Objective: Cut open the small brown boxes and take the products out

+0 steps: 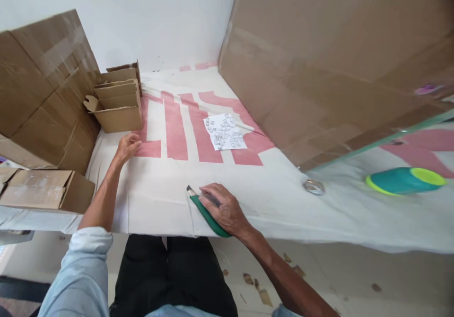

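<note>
In the head view my right hand (227, 210) is closed around a green utility knife (205, 215) low over the front of the table. The knife's blade end points up and to the left. My left hand (127, 148) is over the cloth with its fingers loosely bent and apart, and nothing shows in it. Just beyond it stands a row of small cardboard boxes (122, 119) with raised flaps. A white paper sheet (226, 132) covered with small printed drawings lies on the cloth ahead of my right hand.
Large taped cartons (46, 71) rise at the left, with a closed box (42, 189) before them. A big cardboard sheet (319, 61) leans at the right. Near it lie a tape roll (314, 187) and a teal-and-yellow container (404, 180). Cardboard scraps (265, 297) litter the floor.
</note>
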A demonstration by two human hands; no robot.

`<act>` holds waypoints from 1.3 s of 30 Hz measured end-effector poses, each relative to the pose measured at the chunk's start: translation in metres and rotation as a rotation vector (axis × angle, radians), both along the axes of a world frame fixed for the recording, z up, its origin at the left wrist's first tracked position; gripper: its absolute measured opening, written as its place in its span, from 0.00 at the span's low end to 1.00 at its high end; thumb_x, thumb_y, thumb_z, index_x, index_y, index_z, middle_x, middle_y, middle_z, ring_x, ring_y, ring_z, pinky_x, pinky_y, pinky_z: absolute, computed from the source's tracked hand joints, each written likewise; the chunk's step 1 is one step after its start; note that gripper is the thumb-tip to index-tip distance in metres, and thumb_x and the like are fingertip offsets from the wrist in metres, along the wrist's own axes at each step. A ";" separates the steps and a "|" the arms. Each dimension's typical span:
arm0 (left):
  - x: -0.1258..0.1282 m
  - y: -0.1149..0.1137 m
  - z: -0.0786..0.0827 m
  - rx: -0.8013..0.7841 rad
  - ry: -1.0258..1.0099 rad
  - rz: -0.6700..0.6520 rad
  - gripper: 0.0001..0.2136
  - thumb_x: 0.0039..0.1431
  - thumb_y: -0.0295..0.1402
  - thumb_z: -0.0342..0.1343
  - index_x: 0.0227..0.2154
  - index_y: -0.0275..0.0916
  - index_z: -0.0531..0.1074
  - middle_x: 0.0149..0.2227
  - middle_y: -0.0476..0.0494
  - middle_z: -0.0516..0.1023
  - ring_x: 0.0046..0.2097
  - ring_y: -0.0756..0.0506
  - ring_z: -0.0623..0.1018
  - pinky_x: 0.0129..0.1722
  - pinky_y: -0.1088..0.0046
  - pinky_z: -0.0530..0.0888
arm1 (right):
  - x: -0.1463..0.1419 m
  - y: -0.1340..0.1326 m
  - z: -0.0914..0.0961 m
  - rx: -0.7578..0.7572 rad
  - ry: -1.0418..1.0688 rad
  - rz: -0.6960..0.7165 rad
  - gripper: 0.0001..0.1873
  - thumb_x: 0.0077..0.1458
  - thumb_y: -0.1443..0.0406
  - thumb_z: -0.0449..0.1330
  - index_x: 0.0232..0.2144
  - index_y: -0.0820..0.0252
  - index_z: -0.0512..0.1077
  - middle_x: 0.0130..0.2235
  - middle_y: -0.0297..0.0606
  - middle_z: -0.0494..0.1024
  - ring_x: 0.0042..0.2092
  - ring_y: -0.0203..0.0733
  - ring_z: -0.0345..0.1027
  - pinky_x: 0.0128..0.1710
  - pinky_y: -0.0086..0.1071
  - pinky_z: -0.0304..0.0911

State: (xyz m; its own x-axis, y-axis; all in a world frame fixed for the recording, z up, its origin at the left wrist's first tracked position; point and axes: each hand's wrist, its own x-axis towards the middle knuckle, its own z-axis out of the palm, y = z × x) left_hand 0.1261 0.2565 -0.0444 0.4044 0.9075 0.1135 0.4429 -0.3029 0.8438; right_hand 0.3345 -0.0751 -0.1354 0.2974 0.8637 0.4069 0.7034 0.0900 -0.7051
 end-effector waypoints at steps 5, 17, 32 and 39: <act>-0.060 -0.095 -0.007 0.024 -0.013 -0.051 0.11 0.56 0.37 0.64 0.41 0.39 0.82 0.47 0.39 0.85 0.49 0.39 0.83 0.46 0.65 0.79 | -0.013 -0.027 0.001 -0.149 -0.219 -0.043 0.15 0.64 0.54 0.62 0.48 0.54 0.77 0.40 0.43 0.81 0.42 0.51 0.77 0.43 0.42 0.73; -0.157 -0.244 -0.037 0.072 0.011 0.134 0.10 0.61 0.32 0.64 0.45 0.42 0.83 0.50 0.38 0.86 0.51 0.39 0.84 0.45 0.63 0.83 | -0.036 -0.010 -0.027 -0.018 -0.310 -0.102 0.17 0.61 0.55 0.57 0.46 0.54 0.78 0.41 0.47 0.81 0.44 0.56 0.76 0.41 0.44 0.71; -0.291 -0.221 0.002 0.423 0.101 0.644 0.23 0.62 0.38 0.63 0.60 0.41 0.75 0.65 0.29 0.71 0.66 0.31 0.74 0.59 0.52 0.80 | -0.069 0.001 -0.014 0.180 -0.343 -0.079 0.15 0.65 0.55 0.57 0.47 0.54 0.77 0.43 0.48 0.80 0.45 0.56 0.72 0.49 0.50 0.71; -0.284 -0.192 0.038 0.407 0.554 0.420 0.32 0.58 0.28 0.63 0.67 0.47 0.73 0.77 0.35 0.61 0.78 0.24 0.55 0.68 0.37 0.68 | -0.087 0.008 -0.022 0.231 -0.280 0.011 0.16 0.67 0.53 0.56 0.46 0.54 0.77 0.43 0.48 0.82 0.46 0.56 0.76 0.51 0.50 0.73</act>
